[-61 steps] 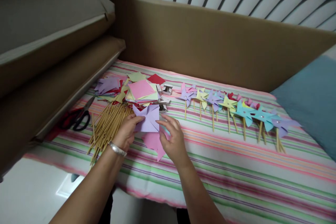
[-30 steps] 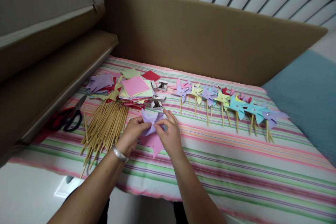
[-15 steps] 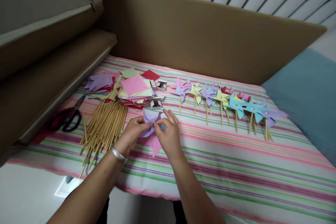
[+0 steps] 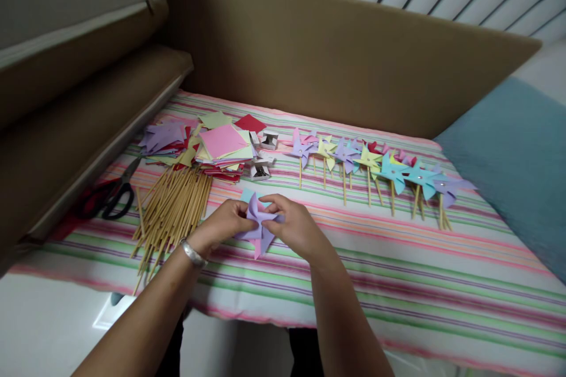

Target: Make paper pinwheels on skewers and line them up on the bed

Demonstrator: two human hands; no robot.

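A purple paper pinwheel with its points folded toward the middle is between my two hands, over the striped cloth. My left hand, with a silver bangle at the wrist, pinches its left side. From the right, my right hand holds the pinwheel's other side between thumb and fingers. Pink paper shows below the pinwheel and a light blue piece behind it; most of both is hidden. Left of my hands lies a bundle of thin wooden sticks.
Colored paper squares are stacked behind the sticks, next to a purple cut-paper pile. Small white boxes stand beside them, one holding dark bits. Scissors lie at left. Finished pinwheels on sticks form a row at right.
The purple paper has turned and now shows more of its pinwheel shape, covering most of the pink paper. My right hand has moved right, away from the pinch at the middle.
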